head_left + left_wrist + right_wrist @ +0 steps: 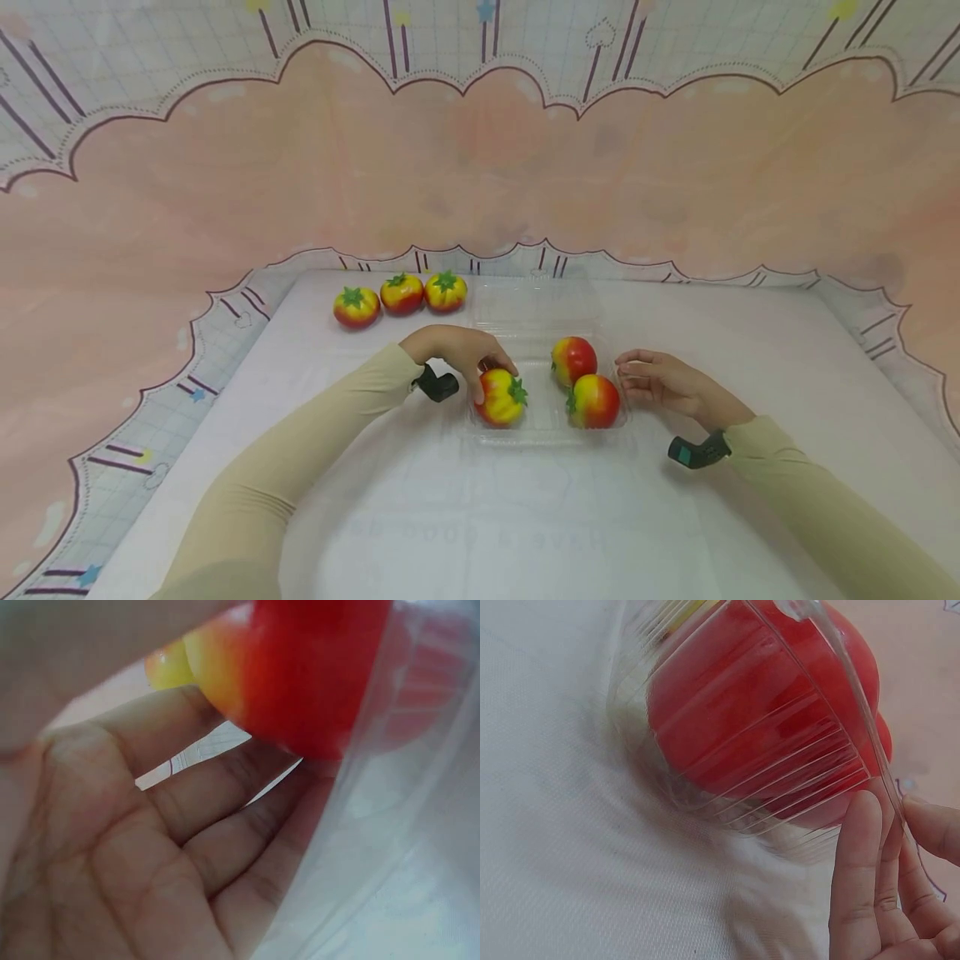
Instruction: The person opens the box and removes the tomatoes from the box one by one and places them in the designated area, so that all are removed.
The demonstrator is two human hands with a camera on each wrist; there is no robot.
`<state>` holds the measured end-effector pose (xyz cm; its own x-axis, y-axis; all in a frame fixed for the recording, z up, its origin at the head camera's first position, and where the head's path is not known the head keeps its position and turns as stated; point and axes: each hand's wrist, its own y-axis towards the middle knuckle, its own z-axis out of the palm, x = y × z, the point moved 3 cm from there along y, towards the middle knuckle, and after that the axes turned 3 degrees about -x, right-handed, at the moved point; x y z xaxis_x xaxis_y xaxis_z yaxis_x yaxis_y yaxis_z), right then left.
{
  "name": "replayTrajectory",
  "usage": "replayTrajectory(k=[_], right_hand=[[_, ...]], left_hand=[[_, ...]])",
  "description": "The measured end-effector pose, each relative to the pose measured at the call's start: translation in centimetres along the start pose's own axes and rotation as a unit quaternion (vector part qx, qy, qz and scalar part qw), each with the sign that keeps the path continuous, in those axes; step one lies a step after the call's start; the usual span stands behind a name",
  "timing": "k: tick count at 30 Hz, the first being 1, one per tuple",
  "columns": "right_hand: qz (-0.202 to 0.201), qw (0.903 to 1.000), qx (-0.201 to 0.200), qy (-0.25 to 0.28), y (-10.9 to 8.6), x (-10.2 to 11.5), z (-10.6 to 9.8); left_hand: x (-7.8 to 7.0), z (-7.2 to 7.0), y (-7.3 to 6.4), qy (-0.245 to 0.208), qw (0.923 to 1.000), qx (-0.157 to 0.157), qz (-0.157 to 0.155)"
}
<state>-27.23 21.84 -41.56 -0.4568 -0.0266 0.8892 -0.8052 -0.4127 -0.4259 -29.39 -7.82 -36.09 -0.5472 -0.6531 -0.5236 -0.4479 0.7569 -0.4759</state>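
A clear plastic clamshell box [542, 435] lies unfolded on the table, its lid [536, 302] laid back behind it. My left hand [468, 354] reaches over the box's left wall and grips a red-and-yellow toy tomato [501, 400] with a green star-shaped top. From the left wrist view, the fingers [225, 776] curve under the red side. Two more tomatoes, a rear one [576, 361] and a front one [596, 402], sit in the box's right half. At the right wall, my right hand [667, 383] pinches the clear rim [889, 784] between thumb and fingers.
Three more toy tomatoes stand in a row at the table's back left: a left one [357, 308], a middle one [402, 294] and a right one [446, 292]. A white cloth [420, 517] covers the table. Behind it hangs a patterned curtain [480, 175].
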Motion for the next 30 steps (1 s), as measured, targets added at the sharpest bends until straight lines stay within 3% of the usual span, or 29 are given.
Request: replayTrajectory(k=[6,12,16,21,25,30], right_hand=[[-0.004,0.9999,0.014,0.003,-0.18,0.04,0.14],[-0.007,0.9998,0.016,0.000,-0.09,-0.03,0.06],[-0.005,0.9999,0.010,0.003,-0.01,-0.07,0.00],[-0.003,1.0000,0.006,0.006,0.01,-0.18,-0.04],[-0.007,0.9999,0.011,0.006,-0.14,-0.09,0.06],[-0.011,0.9998,0.015,0.010,-0.25,0.03,0.09]], left_hand=[[0.15,0.12,-0.03,-0.012,0.9999,0.002,-0.005],[0.34,0.22,-0.09,-0.022,0.9994,-0.025,-0.011],[0.54,0.24,-0.09,-0.031,0.9978,-0.057,-0.013],[0.53,0.17,-0.09,-0.040,0.9932,-0.108,0.022],[0.78,0.06,-0.15,-0.045,0.9859,-0.154,0.048],[0.95,-0.21,-0.54,-0.063,0.9752,-0.207,0.049]])
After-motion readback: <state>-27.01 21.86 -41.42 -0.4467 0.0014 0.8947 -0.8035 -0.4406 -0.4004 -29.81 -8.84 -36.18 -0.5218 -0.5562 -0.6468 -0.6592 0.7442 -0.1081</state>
